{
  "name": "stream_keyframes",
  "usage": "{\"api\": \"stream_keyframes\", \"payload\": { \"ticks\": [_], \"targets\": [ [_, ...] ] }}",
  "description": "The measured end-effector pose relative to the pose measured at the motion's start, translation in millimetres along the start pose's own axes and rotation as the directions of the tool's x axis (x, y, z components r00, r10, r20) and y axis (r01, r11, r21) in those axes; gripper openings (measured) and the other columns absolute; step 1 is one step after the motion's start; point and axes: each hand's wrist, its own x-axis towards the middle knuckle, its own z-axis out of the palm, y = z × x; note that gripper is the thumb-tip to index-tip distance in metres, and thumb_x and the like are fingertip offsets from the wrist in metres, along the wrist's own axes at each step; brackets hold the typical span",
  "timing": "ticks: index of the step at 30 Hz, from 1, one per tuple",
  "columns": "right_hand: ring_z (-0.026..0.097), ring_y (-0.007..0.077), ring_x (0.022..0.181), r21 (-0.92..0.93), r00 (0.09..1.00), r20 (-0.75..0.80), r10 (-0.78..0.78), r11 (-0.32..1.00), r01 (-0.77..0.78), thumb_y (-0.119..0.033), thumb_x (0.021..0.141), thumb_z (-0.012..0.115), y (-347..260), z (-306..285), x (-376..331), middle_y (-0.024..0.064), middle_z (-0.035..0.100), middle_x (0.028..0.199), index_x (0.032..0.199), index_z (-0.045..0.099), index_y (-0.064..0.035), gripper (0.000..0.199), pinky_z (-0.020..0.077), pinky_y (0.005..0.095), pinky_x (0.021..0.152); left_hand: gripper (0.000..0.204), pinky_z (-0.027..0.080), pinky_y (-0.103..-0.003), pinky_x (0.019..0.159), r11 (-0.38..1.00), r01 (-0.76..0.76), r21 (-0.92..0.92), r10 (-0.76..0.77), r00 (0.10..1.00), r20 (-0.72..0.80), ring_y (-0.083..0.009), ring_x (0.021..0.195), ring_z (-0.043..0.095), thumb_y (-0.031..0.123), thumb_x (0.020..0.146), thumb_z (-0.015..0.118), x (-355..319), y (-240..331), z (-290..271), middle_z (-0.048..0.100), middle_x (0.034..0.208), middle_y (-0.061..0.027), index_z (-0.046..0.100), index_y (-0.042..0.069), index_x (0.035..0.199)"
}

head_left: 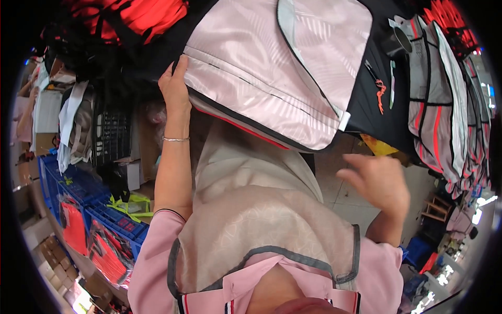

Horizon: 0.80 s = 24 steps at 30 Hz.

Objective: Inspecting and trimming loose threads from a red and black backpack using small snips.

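A pale pink patterned fabric bag (pixel 246 49), with black trim and a red strip along its lower edge, lies over the near edge of a black work surface (pixel 361 112). A loose grey-edged strip (pixel 300 57) runs across it, ending in a white tab near the lower right corner. My left hand (pixel 177 86) is closed on the bag's left edge, thumb on top and fingers partly hidden beneath. Off the bag's lower right corner, my right hand (pixel 379 183) hangs in the air, slightly blurred. Its thumb and forefinger are apart, with nothing visible between them.
Right of the bag lie a slim dark tool with an orange cord (pixel 379 94) and a metal cup (pixel 397 42). Grey and red sewn pieces (pixel 434 94) hang at the right. Red fabric (pixel 136 21) is piled far left; blue crates (pixel 70 180) stand lower left.
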Motion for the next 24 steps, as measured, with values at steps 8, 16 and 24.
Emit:
{"api": "stream_keyframes", "payload": {
  "ticks": [8, 16, 24],
  "targets": [
    [0.032, 0.0451, 0.140, 0.101, 0.632, -0.745, -0.213, 0.901, 0.422, -0.035, 0.091, 0.057, -101, 89, 126, 0.0270, 0.040, 0.147, 0.130, 0.053, 0.0016, 0.054, 0.0218, 0.0656, 0.112, 0.040, 0.044, -0.028, 0.094, 0.997, -0.047, 0.056, 0.045, 0.999, 0.028, -0.0151, 0.103, 0.058, 0.017, 0.093, 0.068, 1, 6, 29, 0.065, 0.118, -0.0082, 0.062, -0.009, 0.123],
    [0.067, 0.0212, 0.071, 0.453, 0.536, -0.844, 0.008, 0.543, 0.707, -0.014, 0.091, 0.067, 32, 0, 91, 0.0084, 0.070, 0.080, 0.094, 0.069, 0.0007, 0.015, 0.0529, 0.0338, 0.068, 0.042, 0.047, -0.031, 0.091, 0.996, 0.088, -0.019, -0.087, 0.995, 0.045, -0.0190, 0.101, 0.062, 0.023, 0.094, 0.068, 15, 4, -11, 0.066, 0.118, -0.0112, 0.062, -0.008, 0.121],
    [0.059, 0.0448, 0.105, 0.499, 0.374, -0.757, 0.536, 0.844, -0.197, -0.026, 0.090, 0.066, 232, 75, 192, 0.0259, 0.060, 0.110, 0.116, 0.060, -0.0034, 0.035, 0.0487, 0.0510, 0.088, 0.043, 0.049, -0.030, 0.088, 0.987, 0.152, -0.058, -0.152, 0.988, 0.007, -0.0186, 0.098, 0.064, 0.022, 0.096, 0.066, -7, 19, -11, 0.067, 0.115, -0.0112, 0.061, -0.011, 0.122]
  ]
}}
